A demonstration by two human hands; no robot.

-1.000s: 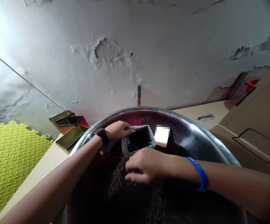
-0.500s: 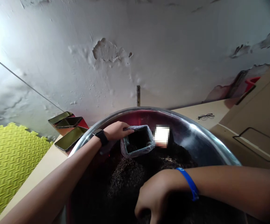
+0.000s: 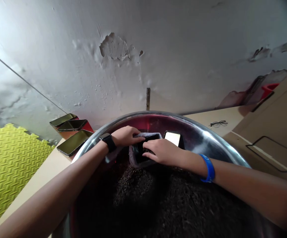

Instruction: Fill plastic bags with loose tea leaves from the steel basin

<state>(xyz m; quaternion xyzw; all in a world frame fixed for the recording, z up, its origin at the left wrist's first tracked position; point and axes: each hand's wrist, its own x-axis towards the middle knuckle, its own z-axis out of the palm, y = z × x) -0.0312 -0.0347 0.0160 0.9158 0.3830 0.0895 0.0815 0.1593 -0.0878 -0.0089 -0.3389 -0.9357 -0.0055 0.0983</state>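
A large steel basin [image 3: 215, 138] full of dark soil [image 3: 158, 201] fills the lower view. Standing in the soil at the far side is a small grey grow bag [image 3: 134, 158], its mouth open. My left hand [image 3: 125, 136], with a black watch on the wrist, grips the bag's rim on the left. My right hand [image 3: 162, 151], with a blue wristband, lies over the bag's mouth, fingers curled down into it; what they hold is hidden. A lit phone screen [image 3: 172, 138] leans against the basin's far inner wall.
Three phones [image 3: 73, 138] lie on a red box at the left on the tan tabletop [image 3: 34, 185]. Spectacles [image 3: 218, 124] rest at the right rear. A yellow foam mat [image 3: 6, 165] covers the floor at left. A peeling white wall stands behind.
My right hand came up out of the soil near the front and moved forward over the bag's mouth. The left hand stayed on the rim.
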